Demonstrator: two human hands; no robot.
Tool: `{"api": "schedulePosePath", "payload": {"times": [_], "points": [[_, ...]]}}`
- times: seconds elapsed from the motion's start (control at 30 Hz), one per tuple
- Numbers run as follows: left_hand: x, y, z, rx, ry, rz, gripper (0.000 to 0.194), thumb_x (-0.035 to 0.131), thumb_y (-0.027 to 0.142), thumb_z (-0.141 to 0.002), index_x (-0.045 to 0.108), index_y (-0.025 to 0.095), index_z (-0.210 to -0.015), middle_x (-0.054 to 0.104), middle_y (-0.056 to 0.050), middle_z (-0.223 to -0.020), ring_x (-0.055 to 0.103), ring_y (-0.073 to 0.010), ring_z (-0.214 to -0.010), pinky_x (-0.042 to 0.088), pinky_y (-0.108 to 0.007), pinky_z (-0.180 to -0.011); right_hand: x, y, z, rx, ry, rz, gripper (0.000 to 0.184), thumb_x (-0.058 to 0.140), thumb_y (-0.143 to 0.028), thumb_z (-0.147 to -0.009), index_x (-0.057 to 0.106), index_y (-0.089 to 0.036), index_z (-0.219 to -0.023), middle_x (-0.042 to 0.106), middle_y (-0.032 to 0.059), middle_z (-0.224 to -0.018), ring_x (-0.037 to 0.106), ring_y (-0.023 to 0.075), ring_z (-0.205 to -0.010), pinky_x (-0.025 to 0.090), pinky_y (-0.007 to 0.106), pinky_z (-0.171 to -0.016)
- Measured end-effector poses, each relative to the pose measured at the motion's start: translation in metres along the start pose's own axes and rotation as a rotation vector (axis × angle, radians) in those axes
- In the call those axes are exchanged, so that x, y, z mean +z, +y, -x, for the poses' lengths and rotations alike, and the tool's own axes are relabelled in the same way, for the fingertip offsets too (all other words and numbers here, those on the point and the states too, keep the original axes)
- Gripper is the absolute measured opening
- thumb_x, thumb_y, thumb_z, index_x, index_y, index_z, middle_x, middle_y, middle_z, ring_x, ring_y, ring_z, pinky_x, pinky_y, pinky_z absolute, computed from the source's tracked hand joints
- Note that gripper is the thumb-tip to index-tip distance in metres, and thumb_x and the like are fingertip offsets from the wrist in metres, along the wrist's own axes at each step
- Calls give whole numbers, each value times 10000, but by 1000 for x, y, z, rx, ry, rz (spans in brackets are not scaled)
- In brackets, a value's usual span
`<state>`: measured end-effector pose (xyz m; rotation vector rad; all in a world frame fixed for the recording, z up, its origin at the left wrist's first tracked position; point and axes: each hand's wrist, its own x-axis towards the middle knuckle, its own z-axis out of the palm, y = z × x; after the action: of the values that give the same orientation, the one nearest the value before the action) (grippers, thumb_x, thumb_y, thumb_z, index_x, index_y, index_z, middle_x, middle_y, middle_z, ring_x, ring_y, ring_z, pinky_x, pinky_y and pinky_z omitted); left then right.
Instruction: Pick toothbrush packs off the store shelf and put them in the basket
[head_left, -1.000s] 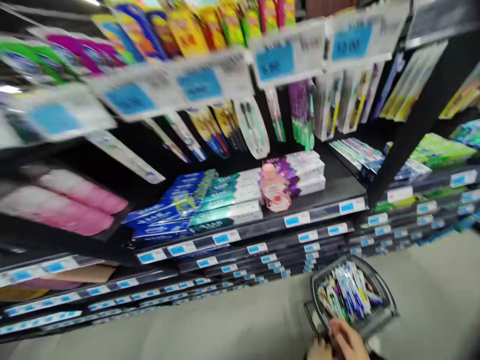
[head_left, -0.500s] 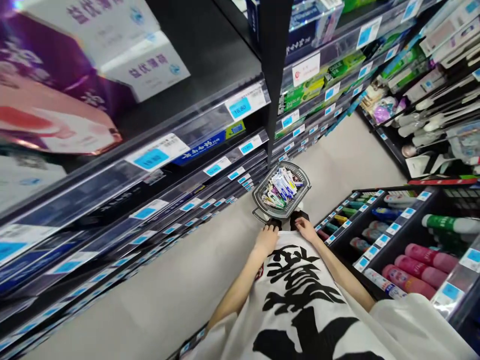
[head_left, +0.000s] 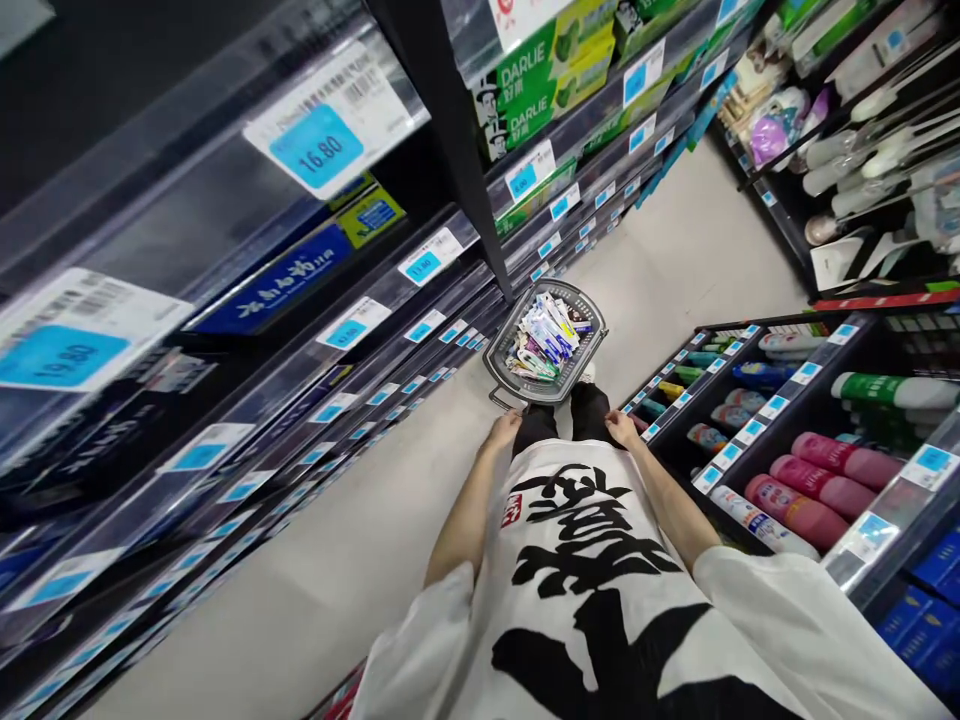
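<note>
My left hand [head_left: 504,428] is low at the outer side of the left leg of my black trousers [head_left: 535,428], its fingers closed at the edge of the cloth. On the other side, my right hand [head_left: 621,428] is closed in the same way at the right trouser leg; the fingertips of both are small and partly hidden. Just ahead of my feet a grey plastic basket [head_left: 495,350] stands on the floor, its handle folded down. Inside it lies a heap of toothpaste tubes or similar slim packs [head_left: 551,335], mostly white, blue and green.
Tall shelves with price tags [head_left: 319,148] rise close on my left, holding green toothpaste boxes [head_left: 525,85] and a blue box [head_left: 277,275]. At my right stands a low rack with pink bottles [head_left: 817,495]. Brushes [head_left: 862,190] hang beyond it. Pale floor [head_left: 697,240] runs between.
My hands have moved apart, from the front of my thighs to the outer sides of the trouser legs. The view has shifted closer to the left shelves. The basket's contents look unchanged.
</note>
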<state>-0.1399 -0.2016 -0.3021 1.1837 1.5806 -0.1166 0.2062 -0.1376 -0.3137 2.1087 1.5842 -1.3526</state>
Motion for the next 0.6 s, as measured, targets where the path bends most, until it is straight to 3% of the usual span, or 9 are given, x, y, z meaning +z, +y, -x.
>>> {"api": "schedulePosePath", "payload": {"times": [0.1, 0.2, 0.33, 0.43, 0.6], "points": [[11, -27, -7, -146, 0, 45, 288, 568, 360, -1006, 656, 145, -1177, 726, -93, -1068, 701, -224, -964, 571, -407, -881, -9, 4, -15, 14, -7, 16, 108, 708, -251, -930, 703, -144, -944, 745, 48, -957, 704, 194, -914, 563, 415, -917], [19, -44, -7, -191, 4, 90, 304, 585, 380, -1003, 656, 143, -1179, 722, -83, -1094, 700, -214, -975, 575, -414, -897, -11, -4, -29, -17, -14, -7, 113, 677, -241, -950, 705, -151, -1011, 750, 42, -979, 703, 187, -911, 565, 400, -909], [28, -50, -10, -203, 16, 114, 290, 493, 255, -1022, 612, 164, -1270, 741, -80, -1132, 701, -176, -994, 560, -359, -934, -3, -20, -46, -66, -52, -49, 144, 624, -182, -947, 698, -160, -1068, 757, 47, -1005, 700, 173, -904, 557, 353, -895], [34, -49, -19, -230, 1, 98, 286, 453, 169, -989, 645, 170, -1201, 762, -71, -1063, 706, -159, -951, 554, -298, -919, 8, -26, -60, -65, -92, -51, 184, 589, -154, -921, 715, -187, -1051, 766, 39, -971, 702, 168, -874, 547, 304, -865], [36, -51, -54, -194, 32, 32, 277, 518, 159, -925, 689, 165, -1143, 702, -119, -1223, 662, -215, -1112, 498, -352, -1057, 27, -13, -91, -26, -121, 2, 205, 595, -166, -898, 721, -209, -1055, 755, 51, -1005, 702, 190, -946, 535, 293, -904]]}}
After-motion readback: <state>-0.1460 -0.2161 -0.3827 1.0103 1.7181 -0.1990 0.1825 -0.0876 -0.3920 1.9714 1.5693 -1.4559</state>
